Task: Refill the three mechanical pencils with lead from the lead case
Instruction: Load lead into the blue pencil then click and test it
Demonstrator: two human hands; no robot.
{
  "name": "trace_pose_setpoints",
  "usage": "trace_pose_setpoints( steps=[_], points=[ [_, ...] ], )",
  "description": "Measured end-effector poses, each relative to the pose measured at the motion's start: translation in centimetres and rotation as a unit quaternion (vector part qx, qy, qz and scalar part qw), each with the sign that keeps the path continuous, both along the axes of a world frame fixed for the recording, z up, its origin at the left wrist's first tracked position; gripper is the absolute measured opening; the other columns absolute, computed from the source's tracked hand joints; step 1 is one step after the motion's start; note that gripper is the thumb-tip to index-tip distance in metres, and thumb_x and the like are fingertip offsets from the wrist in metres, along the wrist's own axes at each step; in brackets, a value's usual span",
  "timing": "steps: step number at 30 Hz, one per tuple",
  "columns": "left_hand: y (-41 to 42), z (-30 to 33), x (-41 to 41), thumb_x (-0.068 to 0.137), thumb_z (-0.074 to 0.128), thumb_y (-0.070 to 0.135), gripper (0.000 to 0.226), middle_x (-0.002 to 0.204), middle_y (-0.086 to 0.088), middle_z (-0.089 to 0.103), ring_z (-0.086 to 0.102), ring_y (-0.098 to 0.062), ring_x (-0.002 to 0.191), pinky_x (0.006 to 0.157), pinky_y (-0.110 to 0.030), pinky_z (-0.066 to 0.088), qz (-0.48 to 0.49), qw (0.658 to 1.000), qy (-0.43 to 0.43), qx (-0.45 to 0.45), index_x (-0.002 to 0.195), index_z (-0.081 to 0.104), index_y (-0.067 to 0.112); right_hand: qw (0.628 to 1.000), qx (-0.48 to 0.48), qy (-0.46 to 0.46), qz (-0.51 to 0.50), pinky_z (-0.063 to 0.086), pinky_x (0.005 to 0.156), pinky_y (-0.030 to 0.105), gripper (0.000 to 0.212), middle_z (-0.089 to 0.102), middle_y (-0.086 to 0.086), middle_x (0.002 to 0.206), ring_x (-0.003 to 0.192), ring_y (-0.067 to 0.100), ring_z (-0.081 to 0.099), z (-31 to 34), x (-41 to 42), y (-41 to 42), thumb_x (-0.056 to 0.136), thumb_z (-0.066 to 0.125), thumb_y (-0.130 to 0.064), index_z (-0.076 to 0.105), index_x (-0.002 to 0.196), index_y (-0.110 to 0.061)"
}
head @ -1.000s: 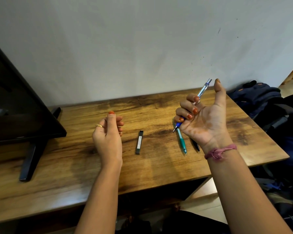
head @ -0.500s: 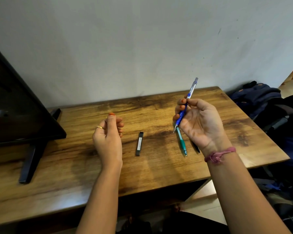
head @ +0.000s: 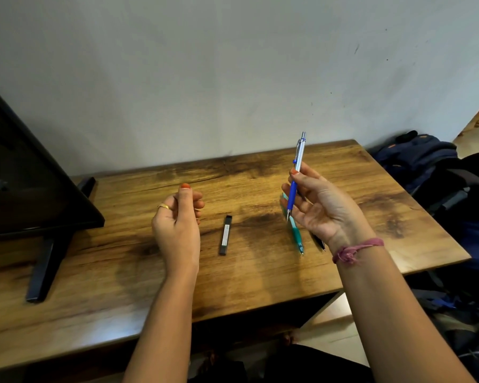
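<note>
My right hand (head: pixel 320 205) holds a blue and silver mechanical pencil (head: pixel 296 172) nearly upright above the table, tip down, pinched between thumb and fingers. Below it on the wooden table (head: pixel 260 272) lies a green mechanical pencil (head: pixel 296 234), and a black pencil (head: pixel 318 241) shows partly behind my right wrist. The black lead case (head: pixel 225 235) lies flat on the table between my hands. My left hand (head: pixel 179 221) hovers left of the case with its fingers loosely curled, and I see nothing in it.
A dark monitor (head: pixel 20 172) on a black stand (head: pixel 47 258) fills the left of the table. Dark bags (head: pixel 426 167) are piled on the floor beyond the table's right edge. A grey wall stands behind.
My right hand has turned the blue pencil from slanted to nearly upright and shifted its grip to the fingertips. The left hand and the lead case stayed where they were.
</note>
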State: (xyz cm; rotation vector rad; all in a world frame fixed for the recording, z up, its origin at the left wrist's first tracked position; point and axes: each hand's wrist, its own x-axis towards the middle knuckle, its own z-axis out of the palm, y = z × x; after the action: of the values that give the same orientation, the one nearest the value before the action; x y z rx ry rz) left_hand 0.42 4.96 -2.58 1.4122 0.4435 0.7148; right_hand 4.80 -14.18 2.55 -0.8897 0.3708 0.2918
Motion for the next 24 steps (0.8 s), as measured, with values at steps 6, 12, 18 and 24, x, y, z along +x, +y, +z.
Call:
trace_pose_setpoints(
  steps=[6,12,18,24],
  points=[
    [-0.1,-0.1,0.1,0.096,0.055,0.036,0.032,0.067,0.013,0.068,0.060,-0.001,0.067,0.064,-0.025,0.048,-0.008,1.000,0.001,0.014,0.067,0.069,0.034,0.992,-0.116,-0.041,0.032,0.060,0.067,0.027,0.028,0.076,0.004,0.086,0.074,0.015,0.070,-0.1,-0.1,-0.9,0.079,0.072,-0.003,0.068,0.105,-0.012],
    [-0.2,-0.4,0.2,0.094,0.055,0.040,0.029,0.068,0.013,0.069,0.060,0.001,0.067,0.064,-0.025,0.047,-0.015,1.000,0.004,0.023,0.069,0.070,0.037,0.872,-0.468,-0.103,0.095,0.060,0.065,0.026,0.033,0.073,0.006,0.088,0.076,0.015,0.072,-1.1,0.1,-0.6,0.074,0.081,-0.013,0.065,0.103,-0.012],
    [-0.3,-0.5,0.3,0.094,0.055,0.040,0.029,0.069,0.013,0.069,0.061,0.001,0.068,0.064,-0.023,0.047,-0.019,0.999,0.007,0.032,0.070,0.070,0.038,0.760,-0.621,-0.144,0.123,0.058,0.079,0.042,0.027,0.073,0.008,0.087,0.087,0.024,0.069,-3.3,0.4,0.7,0.072,0.083,-0.017,0.070,0.095,-0.011],
    [-0.2,-0.6,0.3,0.094,0.055,0.038,0.029,0.069,0.013,0.069,0.061,0.002,0.067,0.063,-0.021,0.047,-0.015,0.999,0.006,0.032,0.070,0.069,0.030,0.701,-0.683,-0.146,0.143,0.055,0.077,0.033,0.021,0.071,0.005,0.085,0.085,0.020,0.067,-3.9,0.2,1.2,0.073,0.083,-0.021,0.070,0.087,-0.012]
  ],
)
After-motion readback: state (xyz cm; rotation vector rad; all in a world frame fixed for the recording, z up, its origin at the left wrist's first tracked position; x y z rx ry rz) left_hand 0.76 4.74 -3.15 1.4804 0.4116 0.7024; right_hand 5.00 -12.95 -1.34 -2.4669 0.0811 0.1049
